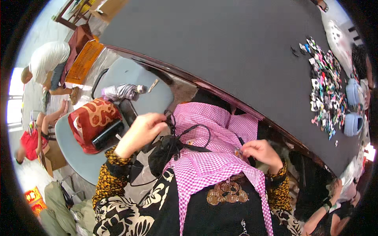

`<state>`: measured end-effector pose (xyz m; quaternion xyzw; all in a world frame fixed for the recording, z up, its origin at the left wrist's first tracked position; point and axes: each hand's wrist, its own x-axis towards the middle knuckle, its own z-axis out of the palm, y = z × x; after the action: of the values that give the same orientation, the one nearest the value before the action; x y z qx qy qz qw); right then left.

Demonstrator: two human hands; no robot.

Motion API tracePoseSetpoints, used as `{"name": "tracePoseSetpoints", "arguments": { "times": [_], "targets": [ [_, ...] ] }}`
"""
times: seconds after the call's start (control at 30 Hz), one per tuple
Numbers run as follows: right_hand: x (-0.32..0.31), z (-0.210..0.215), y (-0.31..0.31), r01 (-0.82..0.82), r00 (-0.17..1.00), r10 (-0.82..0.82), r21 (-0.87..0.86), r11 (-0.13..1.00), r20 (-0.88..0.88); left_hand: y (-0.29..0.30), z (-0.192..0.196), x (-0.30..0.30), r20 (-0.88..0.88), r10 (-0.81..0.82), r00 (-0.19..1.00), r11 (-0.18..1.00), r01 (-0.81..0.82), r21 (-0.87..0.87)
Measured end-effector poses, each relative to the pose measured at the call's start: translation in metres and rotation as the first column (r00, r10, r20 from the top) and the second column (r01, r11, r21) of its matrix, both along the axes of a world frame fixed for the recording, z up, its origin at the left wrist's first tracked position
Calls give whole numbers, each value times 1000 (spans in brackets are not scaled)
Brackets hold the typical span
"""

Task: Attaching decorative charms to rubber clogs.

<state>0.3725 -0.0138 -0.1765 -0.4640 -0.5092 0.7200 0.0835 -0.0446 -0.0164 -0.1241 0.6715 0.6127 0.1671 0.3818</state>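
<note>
Bent at the fingers, my left hand [144, 130] is over the left side of my lap. Its fingertips meet a tangle of black cord [171, 122], which hangs above a black bag [162, 151]; whether they grip the cord is hard to see. On the other side, my right hand [261, 152] pinches something small and partly shiny at the edge of the apron, too small to name. The pink-and-white checked apron [204, 159] covers my lap, with a loop of black cord lying across it.
A dark table [220, 43] stretches ahead, with a pile of small colourful pieces [325, 88] and blue bins [353, 124] at right. Left, grey-blue chairs [73, 151] hold a red bag [94, 124], black cylinder [108, 135] and folded umbrella [123, 92]. Other people are around.
</note>
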Motion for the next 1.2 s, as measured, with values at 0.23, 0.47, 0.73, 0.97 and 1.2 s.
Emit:
{"name": "tracePoseSetpoints", "arguments": {
  "times": [0.23,0.47,0.73,0.97,1.2],
  "targets": [
    [-27,-22,-9,-52,998,53,49,997,-18,-58,-91,-25,-120,242,963,936,-264,-231],
    [-32,-32,-1,132,991,-134,-117,984,-6,-90,-146,-37,-32,345,938,823,-318,-471],
    [-31,-52,-6,201,980,-201,-33,979,17,-75,-155,-39,101,369,924,793,-256,-553],
    [-31,-53,-17,309,950,-310,22,951,32,-47,-135,-23,133,314,940,803,-188,-566],
    [-30,-59,-27,412,910,-410,34,910,-56,-27,-146,-29,94,146,985,895,-91,-436]
  ]
}}
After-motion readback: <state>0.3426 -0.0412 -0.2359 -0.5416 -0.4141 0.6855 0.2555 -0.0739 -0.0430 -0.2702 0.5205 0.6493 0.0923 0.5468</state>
